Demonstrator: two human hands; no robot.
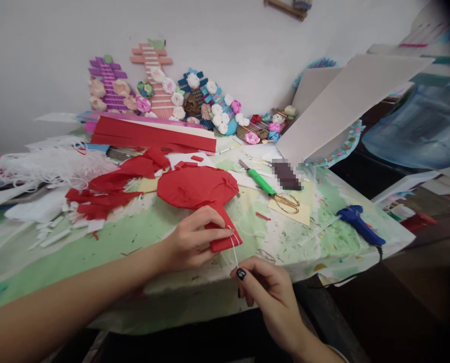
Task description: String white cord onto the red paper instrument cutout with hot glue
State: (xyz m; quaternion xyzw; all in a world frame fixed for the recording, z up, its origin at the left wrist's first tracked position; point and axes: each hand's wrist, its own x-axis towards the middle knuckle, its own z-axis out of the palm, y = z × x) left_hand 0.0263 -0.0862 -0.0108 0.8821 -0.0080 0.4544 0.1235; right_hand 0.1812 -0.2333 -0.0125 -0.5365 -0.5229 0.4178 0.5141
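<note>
watched from my remote seat: the red paper-covered piece (197, 185) lay on the cloth-covered table (262, 242), oval body away from the wearer, narrow neck towards them, its long axis running from eleven to five o'clock. left hand (194, 237) was the nearer, fingers bent narrow over the neck from about nine o'clock and touching it; i couldn't see its thumb properly. right hand (272, 290) was apart from the piece, thumb and finger pinched narrow on the white cord (235, 254). from that pinch the neck's end sat between eleven and twelve o'clock, with the cord looking straight between them and crossing the neck's near end at a slant. couldn't tell whether the left fingers pressed on the cord. gold-handled scissors (290, 202) lay towards half past twelve from the right hand, blue glue gun (361, 224) towards two.
</note>
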